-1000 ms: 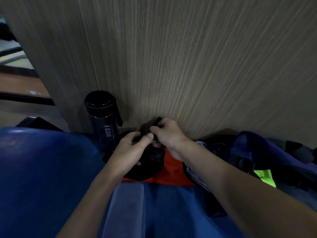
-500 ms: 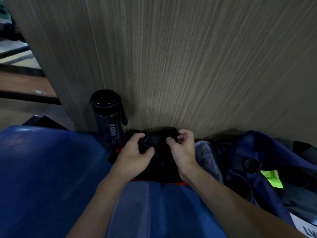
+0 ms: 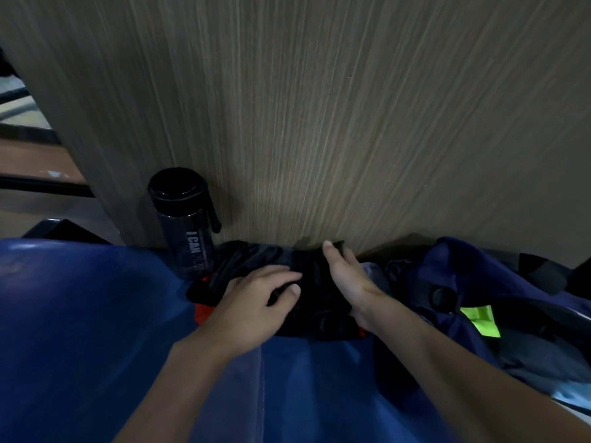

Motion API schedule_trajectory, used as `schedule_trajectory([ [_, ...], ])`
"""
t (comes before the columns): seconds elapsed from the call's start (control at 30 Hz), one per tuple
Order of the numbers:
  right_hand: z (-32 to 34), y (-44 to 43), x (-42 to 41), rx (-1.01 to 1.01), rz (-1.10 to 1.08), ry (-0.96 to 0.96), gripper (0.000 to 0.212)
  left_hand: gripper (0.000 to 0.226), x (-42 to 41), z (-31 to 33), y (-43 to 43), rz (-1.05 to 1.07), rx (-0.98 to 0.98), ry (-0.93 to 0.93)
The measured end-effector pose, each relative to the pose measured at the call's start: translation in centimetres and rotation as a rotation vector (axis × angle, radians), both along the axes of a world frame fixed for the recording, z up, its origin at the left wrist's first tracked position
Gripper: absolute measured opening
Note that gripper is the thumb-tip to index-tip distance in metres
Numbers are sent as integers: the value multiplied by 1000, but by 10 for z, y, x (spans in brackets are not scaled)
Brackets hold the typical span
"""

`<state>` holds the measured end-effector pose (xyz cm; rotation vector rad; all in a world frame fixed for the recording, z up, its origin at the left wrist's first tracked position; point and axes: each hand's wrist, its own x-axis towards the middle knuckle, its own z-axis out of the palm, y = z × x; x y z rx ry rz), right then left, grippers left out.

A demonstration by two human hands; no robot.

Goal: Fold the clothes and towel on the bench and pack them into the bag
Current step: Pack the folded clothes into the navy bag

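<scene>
A black garment lies bunched on an orange cloth at the back of the blue bench, against the wall. My left hand rests flat on the garment's left part, fingers spread. My right hand is at the garment's right edge, thumb up; a fold of black cloth sits between thumb and fingers, and the fingers are mostly hidden. The open navy bag lies just right of my right hand, with grey fabric inside it.
A dark water bottle stands upright against the wood-grain wall panel, touching the garment's left end. A neon green tag shows inside the bag. Floor and dark rails are at the far left.
Both hands have lowered the black garment from a raised bunch onto the orange cloth. The left hand has flattened on top; the right hand has moved to the garment's right edge.
</scene>
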<state>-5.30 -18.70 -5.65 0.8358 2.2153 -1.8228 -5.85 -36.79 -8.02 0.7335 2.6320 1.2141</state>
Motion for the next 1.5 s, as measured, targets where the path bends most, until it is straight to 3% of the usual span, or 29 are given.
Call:
schedule_trajectory([
  [0.13,3,-10,4,46,127,136,60,46,0,0,-2,78,-109,100],
  [0.53,41,-49,8,-222,298,187,71,61,5,23,-12,176,371,-198],
  [0.7,52,-63,7,-414,334,167,75,98,4,27,-18,232,402,-201],
  [0.83,51,-76,2,-497,328,165,79,85,-1,21,-27,254,411,-182],
  [0.93,41,-79,2,-486,304,185,70,84,-3,15,-39,212,323,-169],
  [1.03,18,-83,-7,-216,109,275,37,68,-5,7,-48,215,160,-84],
  [1.1,-5,-82,-14,5,49,258,49,59,-6,3,-50,220,-44,-37],
  [1.2,-27,-83,-21,-15,30,205,56,53,-4,0,-51,197,-251,-50],
  [1.37,-29,-81,-30,-213,-123,201,41,50,-9,-11,-55,140,-49,-128],
  [1.5,-28,-78,-37,-280,-115,136,56,39,-8,-7,-50,222,171,-207],
])
